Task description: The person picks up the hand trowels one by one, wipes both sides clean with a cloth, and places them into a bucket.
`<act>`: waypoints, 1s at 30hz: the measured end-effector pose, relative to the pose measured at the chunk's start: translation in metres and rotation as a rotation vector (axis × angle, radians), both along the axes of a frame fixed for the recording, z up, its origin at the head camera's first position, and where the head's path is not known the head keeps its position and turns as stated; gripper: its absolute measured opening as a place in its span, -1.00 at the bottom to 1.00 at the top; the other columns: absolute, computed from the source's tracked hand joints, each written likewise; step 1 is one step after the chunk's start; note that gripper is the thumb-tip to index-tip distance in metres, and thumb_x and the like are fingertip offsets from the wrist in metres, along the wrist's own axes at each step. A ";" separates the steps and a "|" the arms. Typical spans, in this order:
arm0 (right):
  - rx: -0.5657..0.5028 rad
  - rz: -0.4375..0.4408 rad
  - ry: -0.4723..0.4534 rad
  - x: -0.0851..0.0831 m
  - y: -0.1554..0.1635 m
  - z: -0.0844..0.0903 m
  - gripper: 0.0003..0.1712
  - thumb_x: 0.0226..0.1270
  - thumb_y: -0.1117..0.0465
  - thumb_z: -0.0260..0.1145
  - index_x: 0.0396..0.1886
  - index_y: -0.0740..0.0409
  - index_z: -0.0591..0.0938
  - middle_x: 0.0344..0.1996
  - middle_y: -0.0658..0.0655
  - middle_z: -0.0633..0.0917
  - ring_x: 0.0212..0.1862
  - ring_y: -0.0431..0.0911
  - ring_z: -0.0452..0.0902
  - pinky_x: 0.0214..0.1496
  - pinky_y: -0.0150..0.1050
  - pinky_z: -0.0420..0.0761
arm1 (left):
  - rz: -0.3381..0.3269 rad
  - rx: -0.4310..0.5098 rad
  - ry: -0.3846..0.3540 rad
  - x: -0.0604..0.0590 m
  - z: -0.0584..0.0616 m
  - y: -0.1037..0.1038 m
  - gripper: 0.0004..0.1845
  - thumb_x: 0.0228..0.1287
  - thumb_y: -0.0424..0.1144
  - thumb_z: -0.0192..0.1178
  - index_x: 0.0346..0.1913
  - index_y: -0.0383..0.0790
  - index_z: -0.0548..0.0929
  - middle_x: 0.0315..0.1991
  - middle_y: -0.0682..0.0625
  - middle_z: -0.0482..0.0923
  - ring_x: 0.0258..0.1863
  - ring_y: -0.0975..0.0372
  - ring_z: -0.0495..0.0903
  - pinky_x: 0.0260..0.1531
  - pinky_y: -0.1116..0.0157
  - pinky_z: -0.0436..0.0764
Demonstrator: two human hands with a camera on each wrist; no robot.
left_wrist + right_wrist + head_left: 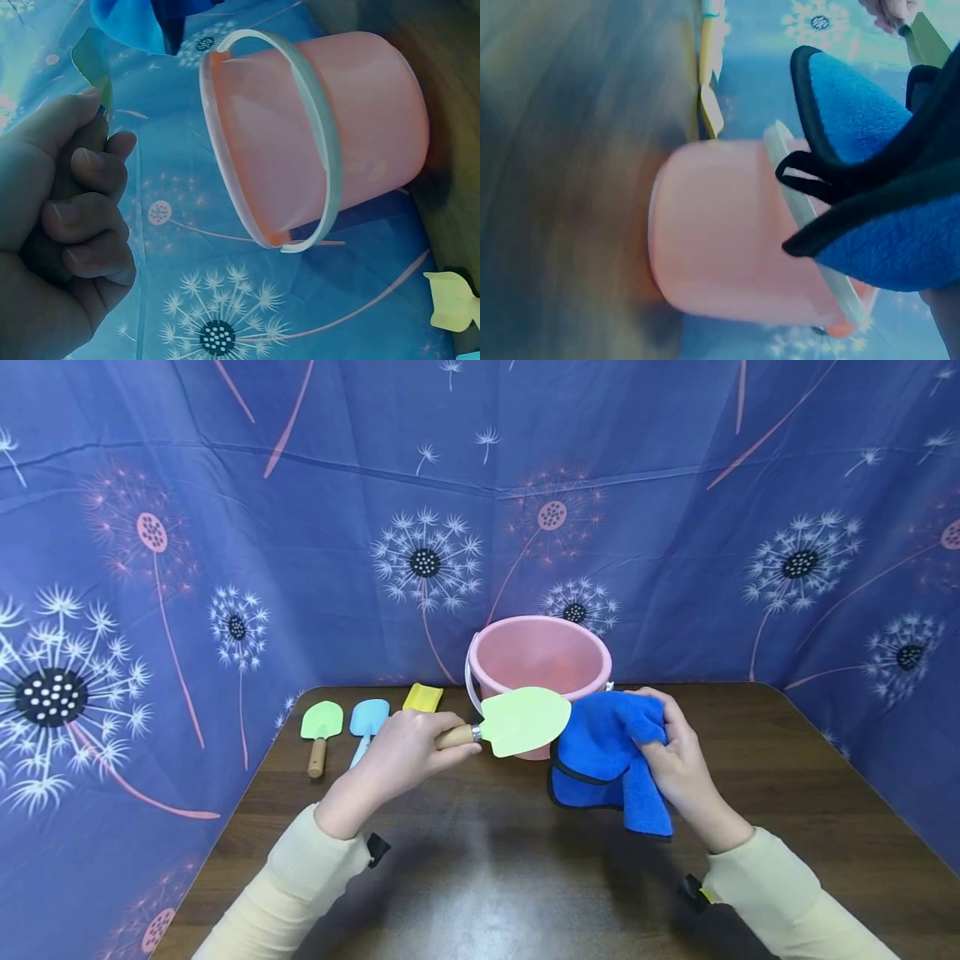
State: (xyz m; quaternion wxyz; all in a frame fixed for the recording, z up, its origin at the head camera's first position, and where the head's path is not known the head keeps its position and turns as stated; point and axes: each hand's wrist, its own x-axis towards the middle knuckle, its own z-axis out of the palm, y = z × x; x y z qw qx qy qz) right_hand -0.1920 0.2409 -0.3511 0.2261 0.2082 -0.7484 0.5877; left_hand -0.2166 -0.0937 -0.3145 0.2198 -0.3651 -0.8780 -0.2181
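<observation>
My left hand (408,747) grips the wooden handle of a light green toy trowel (525,720), its blade pointing right. In the left wrist view, curled fingers (97,217) wrap that handle. A blue cloth with black edging (607,752) hangs from my right hand (675,760), bunched between thumb and fingers. The cloth's left edge lies close by the trowel's tip; whether they touch I cannot tell. Behind both stands a pink bucket (540,652), upright, with a white handle (319,127). In the right wrist view the cloth (862,105) covers most of the right hand.
On the table's left side lie another green trowel (322,727) with a wooden handle, a light blue shovel (369,717) and a yellow tool (423,697), partly behind my left hand. A blue dandelion-print curtain (337,527) rises behind the brown table (480,877).
</observation>
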 end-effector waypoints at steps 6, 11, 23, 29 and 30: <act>-0.058 -0.018 -0.282 0.000 -0.007 -0.005 -0.52 0.48 0.17 -0.02 0.32 0.18 0.23 0.10 -0.08 0.43 0.09 -0.19 0.38 0.01 -0.48 0.46 | -0.009 -0.007 -0.010 -0.001 0.009 0.007 -0.78 0.10 0.04 0.33 -0.43 -0.01 0.65 -0.73 0.25 0.25 -0.71 0.41 0.24 -0.65 0.41 0.29; -0.119 0.010 -0.469 -0.002 -0.016 -0.010 -0.54 0.48 0.04 -0.04 0.29 0.06 0.24 0.05 -0.12 0.45 0.01 -0.24 0.44 -0.04 -0.43 0.51 | -0.041 -0.025 -0.025 -0.004 0.016 0.017 -0.77 0.15 0.04 0.29 -0.47 0.00 0.60 -0.75 0.24 0.19 -0.72 0.39 0.23 -0.66 0.42 0.27; -0.274 0.091 -0.686 -0.004 -0.030 -0.016 -0.50 0.49 0.01 -0.12 0.28 0.17 0.15 -0.06 -0.11 0.49 -0.07 -0.26 0.47 -0.03 -0.40 0.51 | -0.080 -0.088 -0.106 -0.009 0.021 0.038 -0.70 0.18 0.08 0.25 -0.52 -0.01 0.51 -0.74 0.20 0.16 -0.71 0.36 0.27 -0.63 0.42 0.25; -0.336 0.194 -0.746 0.002 -0.033 -0.013 -0.45 0.48 -0.21 -0.19 0.25 0.02 0.17 0.08 -0.05 0.43 0.10 -0.18 0.37 0.12 -0.30 0.44 | -0.107 -0.103 -0.115 -0.012 0.016 0.047 -0.74 0.19 0.08 0.24 -0.44 0.00 0.56 -0.73 0.22 0.30 -0.70 0.39 0.34 -0.61 0.43 0.32; -0.341 0.225 -0.770 0.005 -0.034 -0.011 -0.39 0.43 -0.29 -0.20 0.28 -0.04 0.14 0.16 -0.01 0.38 0.16 -0.13 0.34 0.16 -0.24 0.42 | -0.113 -0.105 -0.115 -0.012 0.015 0.049 -0.74 0.19 0.08 0.24 -0.44 0.00 0.55 -0.72 0.22 0.30 -0.70 0.39 0.34 -0.61 0.43 0.33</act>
